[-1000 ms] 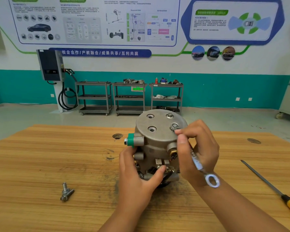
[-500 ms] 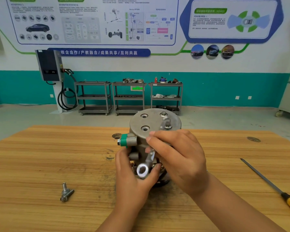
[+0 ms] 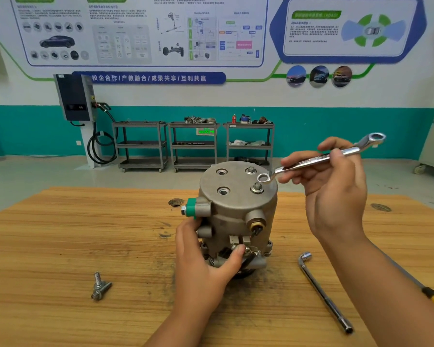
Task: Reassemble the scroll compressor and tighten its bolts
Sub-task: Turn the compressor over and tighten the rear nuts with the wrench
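Gripping the upright grey cast-metal scroll compressor (image 3: 236, 211) on the wooden table (image 3: 60, 246) is the left hand (image 3: 206, 266); the right hand (image 3: 336, 196) pinches a silver ring spanner (image 3: 318, 159), seemingly hovering beside the nearer flanged bolt (image 3: 257, 187). Seated crooked, it could slip, rounding the hex

Blue wall banner (image 3: 148, 78): "校企合作/产教融合/成果共享/互利共赢"

left grip (image 3: 203, 267) clasping, right grip (image 3: 335, 194) seemingly pinching
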### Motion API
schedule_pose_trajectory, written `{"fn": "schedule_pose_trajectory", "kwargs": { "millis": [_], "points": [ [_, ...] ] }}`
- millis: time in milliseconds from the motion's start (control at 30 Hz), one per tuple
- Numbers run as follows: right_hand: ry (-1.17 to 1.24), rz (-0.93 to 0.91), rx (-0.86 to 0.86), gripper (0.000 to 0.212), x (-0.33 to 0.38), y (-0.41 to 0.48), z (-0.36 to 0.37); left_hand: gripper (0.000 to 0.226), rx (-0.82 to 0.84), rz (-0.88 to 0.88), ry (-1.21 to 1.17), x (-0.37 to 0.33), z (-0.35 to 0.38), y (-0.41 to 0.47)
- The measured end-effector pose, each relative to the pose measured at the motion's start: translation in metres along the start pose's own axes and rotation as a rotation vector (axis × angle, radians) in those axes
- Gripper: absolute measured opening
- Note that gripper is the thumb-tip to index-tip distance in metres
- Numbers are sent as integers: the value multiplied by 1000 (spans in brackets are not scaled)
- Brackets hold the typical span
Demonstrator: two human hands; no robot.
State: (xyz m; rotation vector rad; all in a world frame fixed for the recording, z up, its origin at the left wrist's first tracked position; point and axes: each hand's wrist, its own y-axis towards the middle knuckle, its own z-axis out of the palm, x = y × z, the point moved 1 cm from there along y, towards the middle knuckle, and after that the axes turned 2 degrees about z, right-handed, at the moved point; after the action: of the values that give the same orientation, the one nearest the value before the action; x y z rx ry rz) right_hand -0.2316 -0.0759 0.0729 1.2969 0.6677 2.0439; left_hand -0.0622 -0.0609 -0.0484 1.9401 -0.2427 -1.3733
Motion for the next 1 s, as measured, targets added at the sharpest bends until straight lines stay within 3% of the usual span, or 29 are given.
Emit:
{"fn": "schedule_pose_trajectory", "kwargs": {
  "millis": [367, 567, 800, 900, 1000],
  "points": [
    [6, 154, -61, 25, -19, 0, -1, 73, 6, -12, 12, -2, 1, -1],
    [220, 215, -120, 25, -25, -2, -1, 66, 15, 16, 10, -3, 2, 0],
    [215, 36, -243, 14, -27, -17, 8, 62, -1, 38, 8, -2, 3, 0],
    [179, 27, -210, 29, -27, -21, 10, 63, -3, 38, 7, -3, 3, 0],
    [-5, -116, -118, 31, -27, -26, 10, 66, -4, 19, 4, -3, 2, -1]
  ]
}}
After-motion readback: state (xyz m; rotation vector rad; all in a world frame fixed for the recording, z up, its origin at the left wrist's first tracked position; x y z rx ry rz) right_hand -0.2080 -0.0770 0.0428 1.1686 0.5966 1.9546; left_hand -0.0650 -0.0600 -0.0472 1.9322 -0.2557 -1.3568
